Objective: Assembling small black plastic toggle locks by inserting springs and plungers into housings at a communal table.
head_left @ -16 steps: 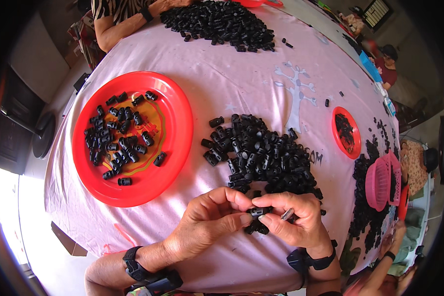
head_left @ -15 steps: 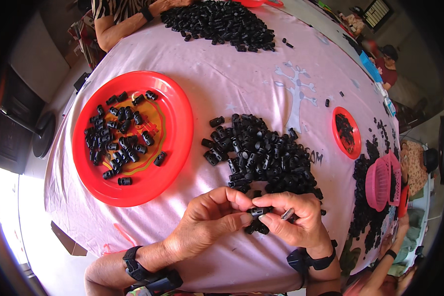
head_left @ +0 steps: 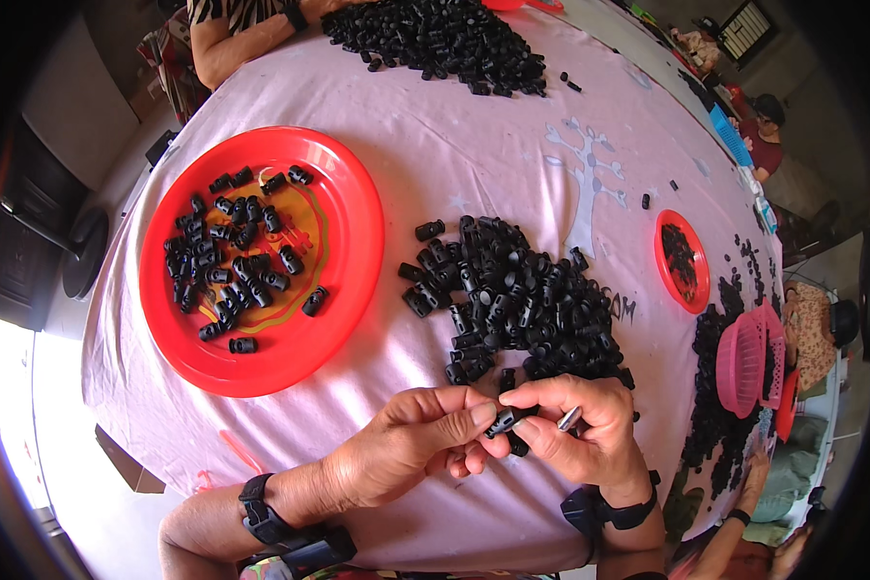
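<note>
Both hands meet at the near edge of a pile of small black cylindrical cord locks [head_left: 541, 309]. Between thumb and forefinger, my left hand [head_left: 406, 440] pinches one black cord lock [head_left: 501, 422], tilted, with a hole in its side. My right hand [head_left: 585, 425] closes its thumb and forefinger at the other end of that piece. A short silver metal tool [head_left: 569, 419] is tucked in the right hand; the rest of it is hidden by the fingers. To the left, a round red plate [head_left: 348, 319] carries several loose cord locks.
A pink patterned cloth [head_left: 425, 155] covers the table. Another black heap [head_left: 445, 48] lies at the far side, near a person's forearm [head_left: 237, 48]. On the right are a smaller red plate [head_left: 701, 290], a pink basket [head_left: 739, 362] and more black parts. Other people sit around.
My left hand's grip has shifted, with its lower fingers now showing below the cord lock. The cord lock is now tilted between the hands. The view has moved slightly.
</note>
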`<action>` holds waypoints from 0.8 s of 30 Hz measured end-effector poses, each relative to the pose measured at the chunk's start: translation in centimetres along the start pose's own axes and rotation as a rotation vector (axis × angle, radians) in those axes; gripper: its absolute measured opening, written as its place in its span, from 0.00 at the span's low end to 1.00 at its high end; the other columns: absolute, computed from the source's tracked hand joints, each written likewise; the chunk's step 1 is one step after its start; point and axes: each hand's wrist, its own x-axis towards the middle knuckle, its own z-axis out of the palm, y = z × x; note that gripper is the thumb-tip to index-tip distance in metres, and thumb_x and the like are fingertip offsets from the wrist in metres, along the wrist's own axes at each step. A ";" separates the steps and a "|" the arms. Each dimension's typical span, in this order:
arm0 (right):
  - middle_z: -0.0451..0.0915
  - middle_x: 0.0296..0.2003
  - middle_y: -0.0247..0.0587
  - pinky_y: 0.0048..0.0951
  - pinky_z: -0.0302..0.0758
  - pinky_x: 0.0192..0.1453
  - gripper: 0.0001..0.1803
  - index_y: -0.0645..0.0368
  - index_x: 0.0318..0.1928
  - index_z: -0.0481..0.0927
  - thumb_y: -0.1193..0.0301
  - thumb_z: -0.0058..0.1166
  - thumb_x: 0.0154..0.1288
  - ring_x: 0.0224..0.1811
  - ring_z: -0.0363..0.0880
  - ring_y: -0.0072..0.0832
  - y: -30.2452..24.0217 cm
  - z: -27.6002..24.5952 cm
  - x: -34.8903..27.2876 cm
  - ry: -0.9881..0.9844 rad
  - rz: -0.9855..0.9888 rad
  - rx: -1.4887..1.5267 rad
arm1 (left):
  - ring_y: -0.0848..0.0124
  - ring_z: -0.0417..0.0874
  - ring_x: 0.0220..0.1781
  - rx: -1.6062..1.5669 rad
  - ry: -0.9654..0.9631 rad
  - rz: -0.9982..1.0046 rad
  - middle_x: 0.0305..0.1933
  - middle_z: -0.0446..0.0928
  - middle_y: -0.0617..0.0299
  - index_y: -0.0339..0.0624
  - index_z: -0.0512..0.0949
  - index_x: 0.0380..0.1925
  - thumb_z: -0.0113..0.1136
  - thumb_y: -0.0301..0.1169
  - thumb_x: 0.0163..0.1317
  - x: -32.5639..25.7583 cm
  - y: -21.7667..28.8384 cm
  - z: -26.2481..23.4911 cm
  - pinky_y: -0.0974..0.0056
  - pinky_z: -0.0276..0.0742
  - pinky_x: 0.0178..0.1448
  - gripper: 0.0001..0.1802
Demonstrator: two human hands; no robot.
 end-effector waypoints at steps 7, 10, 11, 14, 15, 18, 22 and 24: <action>0.83 0.32 0.40 0.18 0.78 0.34 0.13 0.65 0.46 0.79 0.79 0.58 0.60 0.31 0.81 0.16 0.0 0.1 0.0 0.013 0.050 -0.007 | 0.77 0.75 0.34 -0.078 -0.005 -0.058 0.38 0.80 0.60 0.41 0.76 0.41 0.52 0.39 0.69 0.0 0.0 -0.1 0.71 0.72 0.41 0.13; 0.84 0.33 0.41 0.18 0.78 0.34 0.11 0.65 0.45 0.79 0.79 0.58 0.60 0.31 0.82 0.17 -0.1 0.1 0.1 0.020 0.049 -0.024 | 0.83 0.76 0.33 -0.047 -0.003 -0.032 0.36 0.80 0.67 0.41 0.76 0.45 0.51 0.40 0.70 0.1 -0.1 0.1 0.77 0.71 0.37 0.14; 0.84 0.33 0.41 0.18 0.78 0.34 0.11 0.65 0.45 0.79 0.79 0.58 0.60 0.31 0.82 0.17 -0.2 0.2 0.1 0.022 0.038 -0.014 | 0.83 0.76 0.33 -0.049 0.022 -0.025 0.37 0.80 0.67 0.41 0.76 0.46 0.51 0.39 0.70 0.1 0.0 0.2 0.77 0.71 0.37 0.14; 0.84 0.33 0.42 0.18 0.78 0.34 0.11 0.65 0.45 0.79 0.79 0.58 0.60 0.31 0.83 0.18 -0.5 0.5 0.3 0.033 0.032 0.018 | 0.83 0.77 0.34 -0.054 0.034 -0.014 0.37 0.80 0.66 0.41 0.75 0.47 0.52 0.38 0.69 0.1 0.0 0.1 0.77 0.72 0.37 0.14; 0.84 0.33 0.41 0.18 0.79 0.34 0.11 0.65 0.45 0.79 0.79 0.58 0.60 0.32 0.83 0.19 -0.6 0.6 0.3 0.044 0.035 0.040 | 0.83 0.77 0.34 -0.054 0.020 -0.009 0.38 0.80 0.66 0.41 0.75 0.48 0.52 0.38 0.69 0.1 -0.1 -0.1 0.77 0.72 0.37 0.14; 0.84 0.32 0.41 0.19 0.80 0.36 0.11 0.66 0.45 0.79 0.79 0.56 0.62 0.35 0.84 0.21 -0.1 0.3 0.1 0.027 0.010 -0.038 | 0.83 0.77 0.34 -0.058 0.007 -0.005 0.39 0.80 0.66 0.41 0.75 0.48 0.53 0.37 0.69 0.2 -0.4 -0.4 0.77 0.72 0.37 0.14; 0.84 0.32 0.41 0.20 0.81 0.37 0.12 0.66 0.46 0.78 0.79 0.56 0.62 0.36 0.85 0.23 -0.3 0.2 0.0 0.011 0.030 -0.092 | 0.83 0.78 0.34 -0.039 0.009 -0.006 0.39 0.80 0.66 0.41 0.75 0.48 0.54 0.37 0.69 0.2 -0.1 -0.3 0.77 0.72 0.37 0.14; 0.84 0.33 0.41 0.20 0.81 0.37 0.12 0.67 0.46 0.78 0.79 0.57 0.61 0.34 0.85 0.23 -0.5 0.5 0.3 0.031 0.036 0.018 | 0.82 0.78 0.36 -0.020 0.030 -0.026 0.38 0.80 0.66 0.41 0.75 0.48 0.54 0.36 0.68 0.2 0.1 0.0 0.77 0.73 0.38 0.14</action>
